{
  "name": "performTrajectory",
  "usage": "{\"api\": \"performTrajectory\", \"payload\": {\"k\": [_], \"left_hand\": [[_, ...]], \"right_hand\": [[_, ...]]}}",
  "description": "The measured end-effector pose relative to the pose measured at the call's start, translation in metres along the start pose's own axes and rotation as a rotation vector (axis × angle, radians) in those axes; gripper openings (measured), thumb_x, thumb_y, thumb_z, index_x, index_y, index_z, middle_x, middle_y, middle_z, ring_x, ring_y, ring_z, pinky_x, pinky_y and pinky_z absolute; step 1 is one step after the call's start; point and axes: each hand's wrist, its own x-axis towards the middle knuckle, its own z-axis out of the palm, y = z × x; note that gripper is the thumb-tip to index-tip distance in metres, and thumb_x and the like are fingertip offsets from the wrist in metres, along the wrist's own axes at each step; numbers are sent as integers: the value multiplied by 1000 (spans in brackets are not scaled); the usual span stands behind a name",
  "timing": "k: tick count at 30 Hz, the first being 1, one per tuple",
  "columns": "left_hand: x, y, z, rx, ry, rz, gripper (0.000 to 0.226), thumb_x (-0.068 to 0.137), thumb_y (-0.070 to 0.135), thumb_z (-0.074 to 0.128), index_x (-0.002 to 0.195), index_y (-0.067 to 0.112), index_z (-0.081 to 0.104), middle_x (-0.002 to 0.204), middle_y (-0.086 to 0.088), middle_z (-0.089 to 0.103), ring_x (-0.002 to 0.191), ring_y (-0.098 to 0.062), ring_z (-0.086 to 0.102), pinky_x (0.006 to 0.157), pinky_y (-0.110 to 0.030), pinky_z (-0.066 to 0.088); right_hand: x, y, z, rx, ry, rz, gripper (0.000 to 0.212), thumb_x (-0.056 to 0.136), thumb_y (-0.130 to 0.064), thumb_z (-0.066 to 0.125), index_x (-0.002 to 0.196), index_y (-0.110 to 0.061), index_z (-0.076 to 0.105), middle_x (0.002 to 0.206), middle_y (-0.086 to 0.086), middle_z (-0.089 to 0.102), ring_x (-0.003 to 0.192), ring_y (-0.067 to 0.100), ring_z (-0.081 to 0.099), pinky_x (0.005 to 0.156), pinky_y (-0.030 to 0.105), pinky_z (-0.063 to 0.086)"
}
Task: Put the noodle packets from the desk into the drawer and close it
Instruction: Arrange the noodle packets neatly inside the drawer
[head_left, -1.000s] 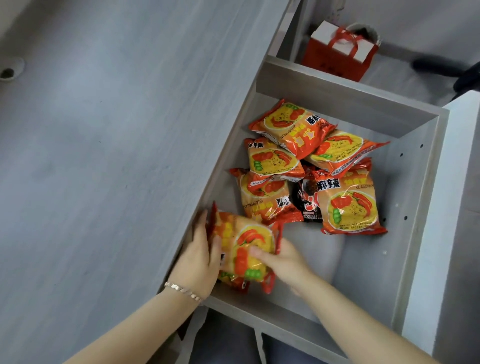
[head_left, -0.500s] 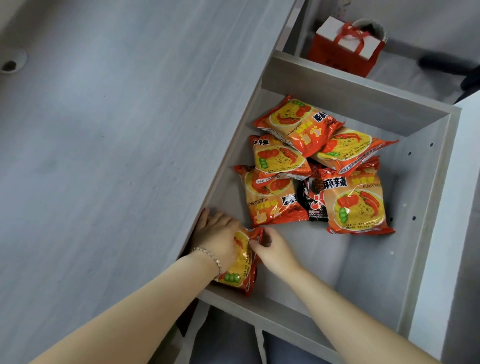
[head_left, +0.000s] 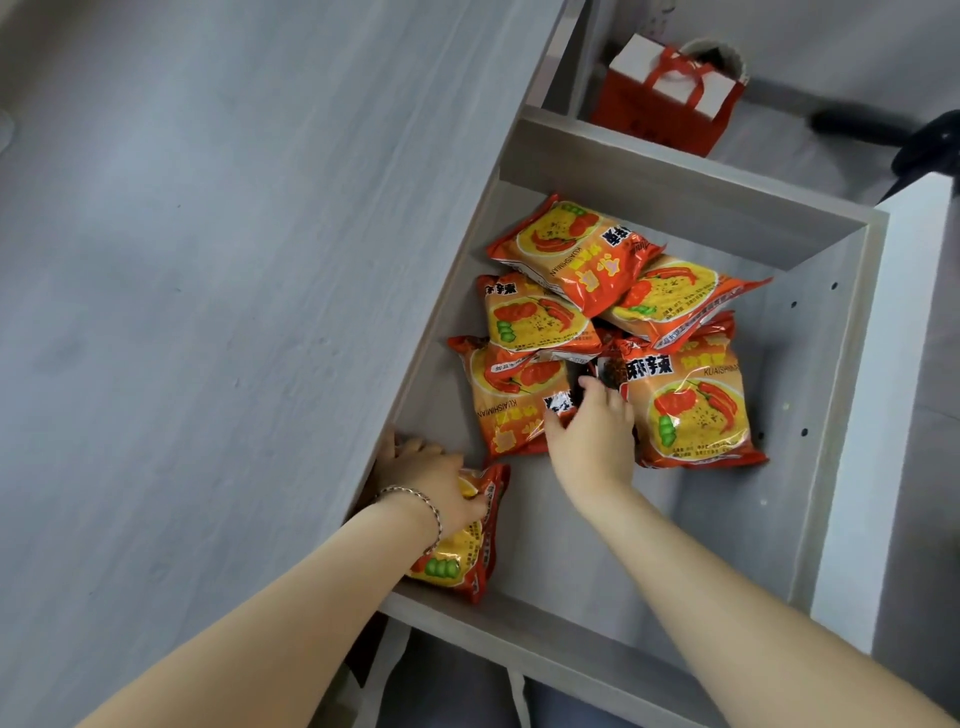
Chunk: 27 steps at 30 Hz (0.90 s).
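The grey drawer (head_left: 519, 629) stands pulled out beside the desk top (head_left: 208, 312). Several orange noodle packets lie piled in its far half, among them one at the back (head_left: 571, 254), one on the right (head_left: 691, 410) and one on the left (head_left: 504, 405). A dark packet (head_left: 610, 371) peeks out between them. One more orange packet (head_left: 467, 551) stands on edge in the near left corner, with my left hand (head_left: 426, 478) gripping its top. My right hand (head_left: 592, 436) rests with spread fingers on the pile, touching the left packet's corner and the dark packet.
A red and white gift bag (head_left: 665, 98) sits on the floor beyond the drawer. A black chair base (head_left: 924, 145) is at the top right. The drawer's white front panel (head_left: 872, 415) runs along the right. Bare drawer floor shows in the near right part.
My right hand let go of the near packet and moved forward onto the pile. My left hand stays on the near packet, now pressed against the drawer's left side.
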Motion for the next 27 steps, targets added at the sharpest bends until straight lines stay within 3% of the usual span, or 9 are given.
{"api": "performTrajectory", "payload": {"k": [4,6,8,10,12,14,21,24,27], "left_hand": [[-1,3,-6,-130,-5,-51,60,83,67,41,122,23,54,125,-1,60,122,-21,50,118,-45,15],[-6,8,-15,-511,84,-101,57,87,58,46,129,19,49,117,-2,62,100,-18,61,96,-37,47],[-12,15,-28,-865,213,-145,58,90,48,50,138,17,41,123,-4,59,90,-13,59,71,-22,49],[-9,21,-38,-1071,284,-181,63,88,50,53,139,16,41,134,-4,54,107,-17,58,82,-20,44],[-5,28,-47,-1294,192,-207,73,79,57,61,137,17,43,137,-5,53,120,-24,54,101,-31,42],[-5,36,-52,-1411,69,-215,80,71,50,73,138,21,40,136,-7,52,117,-26,57,100,-41,47],[-5,48,-33,-1293,-107,-106,68,66,28,84,127,23,54,118,-8,63,101,-25,66,91,-41,55],[-8,59,-33,-911,-61,230,67,69,20,82,129,29,52,126,-3,60,110,-20,60,97,-37,51],[-9,79,-33,-455,-101,483,66,78,24,74,137,33,44,134,2,55,120,-20,53,103,-33,44]], "right_hand": [[20,0,-9,-21,-168,15,32,87,-31,60,110,-9,63,110,12,69,106,32,60,81,39,51],[18,0,-20,113,-190,-27,27,87,-27,60,106,-8,66,104,9,70,97,27,63,82,36,52],[9,0,-33,238,-191,-89,25,88,-24,60,104,-7,67,95,6,67,91,21,62,81,33,49],[-6,0,-47,335,-180,-150,20,87,-23,60,98,-8,68,86,0,65,87,18,62,77,30,49],[-22,4,-60,370,-198,-200,14,86,-23,62,92,-12,67,79,-6,64,80,12,62,72,23,49],[-34,12,-74,412,-238,-210,4,84,-23,63,84,-20,64,75,-12,62,73,4,60,66,16,47],[-34,45,-108,408,-389,-187,21,83,-30,63,62,-29,62,59,-16,65,60,-2,57,61,13,42],[-29,61,-112,412,-118,-136,13,89,-29,54,81,-24,61,82,-9,66,78,2,59,66,13,41],[-28,70,-102,387,-95,-100,6,90,-20,54,93,-19,58,97,0,61,84,-1,55,67,10,40]]}}
